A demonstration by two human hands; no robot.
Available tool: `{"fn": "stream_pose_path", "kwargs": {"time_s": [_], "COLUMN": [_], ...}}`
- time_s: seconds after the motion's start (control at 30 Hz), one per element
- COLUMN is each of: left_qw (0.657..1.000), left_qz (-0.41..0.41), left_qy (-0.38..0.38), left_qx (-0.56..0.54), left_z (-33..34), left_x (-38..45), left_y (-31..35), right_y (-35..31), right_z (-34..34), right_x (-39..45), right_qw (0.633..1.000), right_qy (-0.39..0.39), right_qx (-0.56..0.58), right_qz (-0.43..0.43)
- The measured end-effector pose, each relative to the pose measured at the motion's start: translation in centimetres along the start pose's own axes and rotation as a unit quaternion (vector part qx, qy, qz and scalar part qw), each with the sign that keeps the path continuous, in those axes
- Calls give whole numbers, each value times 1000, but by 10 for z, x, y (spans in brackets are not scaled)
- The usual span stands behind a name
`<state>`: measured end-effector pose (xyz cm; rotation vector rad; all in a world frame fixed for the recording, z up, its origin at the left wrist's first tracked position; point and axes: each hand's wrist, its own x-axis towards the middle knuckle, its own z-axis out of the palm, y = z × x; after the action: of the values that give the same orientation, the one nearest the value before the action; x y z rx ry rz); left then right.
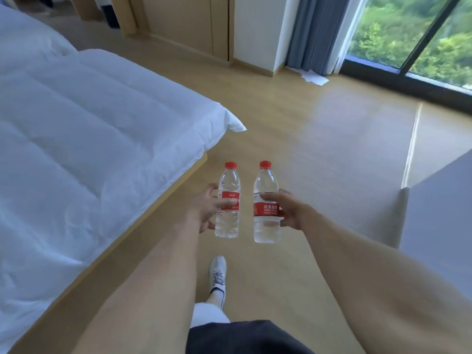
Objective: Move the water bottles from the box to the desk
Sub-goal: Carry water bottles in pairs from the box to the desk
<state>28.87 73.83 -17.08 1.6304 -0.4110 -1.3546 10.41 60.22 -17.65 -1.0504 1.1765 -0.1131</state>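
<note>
I carry two clear water bottles with red caps and red labels, both upright in front of me over the wooden floor. My left hand (208, 209) grips the left bottle (228, 223) around its label. My right hand (288, 209) grips the right bottle (265, 226) at its middle, thumb across the label's top. The two bottles are side by side, a small gap between them. No box is in view, and I cannot tell whether the pale surface at the right is the desk.
A bed with a white duvet (76, 139) fills the left side, its wooden frame edge running beside my path. A pale grey surface (439, 215) juts in at the right. White paper (315, 78) lies by the blue curtain (314, 34) and window. My shoe (217, 274) is on the floor.
</note>
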Motion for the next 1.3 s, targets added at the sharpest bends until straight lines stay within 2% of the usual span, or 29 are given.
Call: {"fn": "stream_pose_path", "kwargs": {"time_s": [0.2, 0.63, 0.83, 0.97, 1.3], "left_qw": [996, 983, 981, 986, 991], "left_qz": [-9, -22, -33, -28, -36], "left_qy": [-69, -151, -151, -124, -92], "left_qx": [58, 101, 113, 112, 89], "left_z": [8, 20, 42, 63, 135], "left_x": [94, 257, 322, 377, 513], "left_y": [65, 178, 211, 238, 347], "right_y": [-53, -173, -209, -240, -358], "right_z": [-36, -61, -96, -131, -246], "right_x": [53, 159, 215, 264, 381], "right_qw": [998, 993, 992, 991, 996], "right_qy": [63, 94, 101, 100, 59], "right_qx": [16, 65, 78, 83, 60], "right_qz": [-9, -29, -21, -16, -16]}}
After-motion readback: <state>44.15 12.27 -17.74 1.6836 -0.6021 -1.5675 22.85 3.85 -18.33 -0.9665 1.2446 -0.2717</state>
